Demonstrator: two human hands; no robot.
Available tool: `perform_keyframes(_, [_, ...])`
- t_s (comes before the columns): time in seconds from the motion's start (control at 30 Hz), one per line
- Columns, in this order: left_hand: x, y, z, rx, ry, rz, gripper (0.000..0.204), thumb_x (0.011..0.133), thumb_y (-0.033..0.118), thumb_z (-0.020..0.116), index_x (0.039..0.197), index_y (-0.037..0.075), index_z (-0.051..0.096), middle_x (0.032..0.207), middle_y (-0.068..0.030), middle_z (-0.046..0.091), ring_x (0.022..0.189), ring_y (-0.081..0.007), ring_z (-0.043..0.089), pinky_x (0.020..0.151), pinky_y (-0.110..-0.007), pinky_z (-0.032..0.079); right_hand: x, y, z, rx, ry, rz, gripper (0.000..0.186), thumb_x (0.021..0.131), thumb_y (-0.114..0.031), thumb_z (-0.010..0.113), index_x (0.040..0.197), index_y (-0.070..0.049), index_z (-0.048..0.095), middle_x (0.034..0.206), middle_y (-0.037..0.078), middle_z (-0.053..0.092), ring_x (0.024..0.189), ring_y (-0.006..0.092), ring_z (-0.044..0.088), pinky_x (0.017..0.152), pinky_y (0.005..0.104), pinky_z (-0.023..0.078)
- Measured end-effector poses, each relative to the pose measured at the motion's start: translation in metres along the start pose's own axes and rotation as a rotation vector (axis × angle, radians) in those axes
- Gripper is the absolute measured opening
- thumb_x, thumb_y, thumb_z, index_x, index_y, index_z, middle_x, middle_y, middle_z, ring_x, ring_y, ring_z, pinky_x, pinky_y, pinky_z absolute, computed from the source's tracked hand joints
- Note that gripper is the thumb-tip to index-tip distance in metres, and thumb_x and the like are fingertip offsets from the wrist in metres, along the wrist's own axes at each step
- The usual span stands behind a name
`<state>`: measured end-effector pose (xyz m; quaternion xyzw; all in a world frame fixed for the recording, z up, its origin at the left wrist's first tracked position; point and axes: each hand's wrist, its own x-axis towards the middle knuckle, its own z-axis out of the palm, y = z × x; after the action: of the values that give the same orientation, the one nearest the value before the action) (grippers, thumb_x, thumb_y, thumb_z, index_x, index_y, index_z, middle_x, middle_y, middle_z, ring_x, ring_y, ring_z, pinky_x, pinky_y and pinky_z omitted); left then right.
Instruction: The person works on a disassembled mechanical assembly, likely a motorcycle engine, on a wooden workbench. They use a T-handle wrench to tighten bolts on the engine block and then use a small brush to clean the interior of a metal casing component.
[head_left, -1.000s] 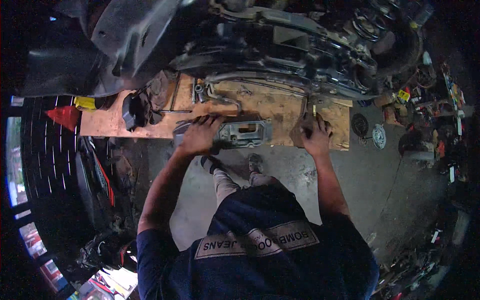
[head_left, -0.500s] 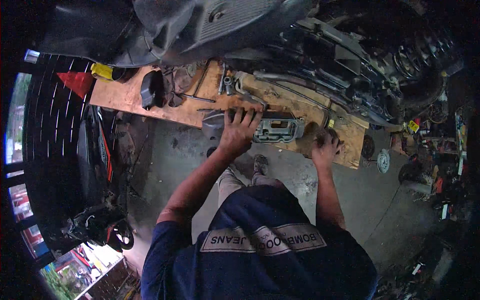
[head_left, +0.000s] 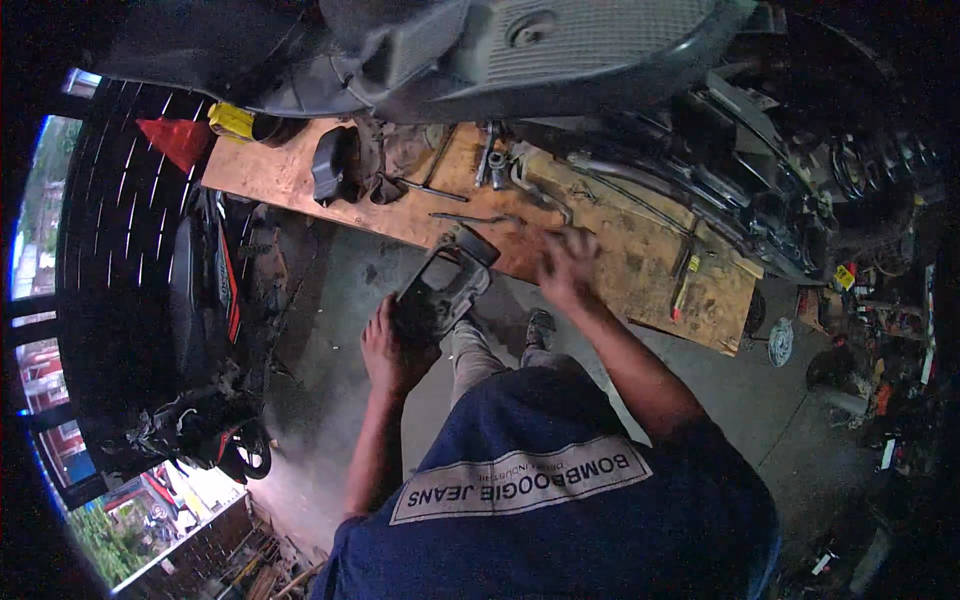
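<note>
Head view showed my left hand gripping the near end of a dark framed metal part, lifted off the wooden board at its near edge. My right hand rested fingers spread on the board, just right of the part, holding nothing. Loose tools lay farther off.

I counted two hands: the left hand gripped one dark metal housing at frame centre, the right hand lay open on one wooden board. On that board I made out one black part upper left and one screwdriver at right. One red cone and one yellow container sat upper left. One parked scooter stood left.
</note>
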<state>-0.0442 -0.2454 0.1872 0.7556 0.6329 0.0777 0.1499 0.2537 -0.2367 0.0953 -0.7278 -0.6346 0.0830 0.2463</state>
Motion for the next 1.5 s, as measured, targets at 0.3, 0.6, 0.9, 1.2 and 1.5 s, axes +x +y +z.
perform_keyframes(0.3, [-0.001, -0.014, -0.006, -0.083, -0.06, -0.081, 0.099, 0.054, 0.027, 0.08, 0.14, 0.008, 0.035, 0.131, -0.016, 0.05, 0.12, -0.0348, 0.048, 0.101, -0.048, 0.037, 0.058, -0.009, 0.077, 0.428, -0.183, 0.023, 0.031, 0.09, -0.017, 0.055, 0.117, -0.002, 0.054, 0.111, 0.021, 0.051, 0.102, 0.0346, 0.05, 0.086, 0.0421, 0.042])
perform_keyframes(0.6, [0.075, 0.01, 0.018, -0.081, -0.13, 0.335, 0.102, 0.056, 0.033, 0.084, 0.142, 0.009, 0.034, 0.132, -0.0146, 0.05, 0.12, -0.0346, 0.049, 0.1, -0.048, 0.039, -0.035, 0.041, -0.046, 0.481, 0.097, 0.316, 0.017, 0.084, -0.009, 0.063, 0.101, -0.005, 0.06, 0.078, 0.004, 0.059, 0.068, 0.0141, 0.054, 0.068, 0.032, 0.048])
perform_keyframes(0.9, [0.151, 0.112, 0.057, 0.111, -0.268, 0.669, 0.092, 0.058, 0.047, 0.079, 0.133, 0.009, 0.043, 0.131, -0.0151, 0.053, 0.123, -0.0331, 0.051, 0.098, -0.05, 0.039, -0.085, 0.098, -0.088, 0.649, 0.515, 0.481, 0.022, 0.083, -0.004, 0.067, 0.103, 0.002, 0.061, 0.094, 0.01, 0.066, 0.086, 0.0163, 0.062, 0.08, 0.0303, 0.048])
perform_keyframes(1.2, [0.148, 0.139, 0.081, 0.333, -0.315, 0.695, 0.111, 0.056, 0.055, 0.079, 0.145, 0.01, 0.03, 0.143, -0.0183, 0.041, 0.131, -0.0358, 0.041, 0.105, -0.066, 0.022, -0.064, 0.095, -0.101, 0.377, 0.557, 0.472, 0.024, 0.092, -0.019, 0.062, 0.105, 0.001, 0.059, 0.088, 0.014, 0.065, 0.08, 0.0279, 0.062, 0.076, 0.0372, 0.048])
perform_keyframes(1.5, [0.139, 0.142, 0.083, 0.278, -0.284, 0.691, 0.113, 0.053, 0.058, 0.081, 0.143, 0.009, 0.034, 0.143, -0.0195, 0.039, 0.135, -0.0375, 0.033, 0.106, -0.064, 0.018, -0.056, 0.098, -0.057, 0.366, 0.237, 0.546, 0.04, 0.094, -0.029, 0.059, 0.122, -0.003, 0.051, 0.093, 0.021, 0.067, 0.084, 0.0392, 0.066, 0.071, 0.0447, 0.05])
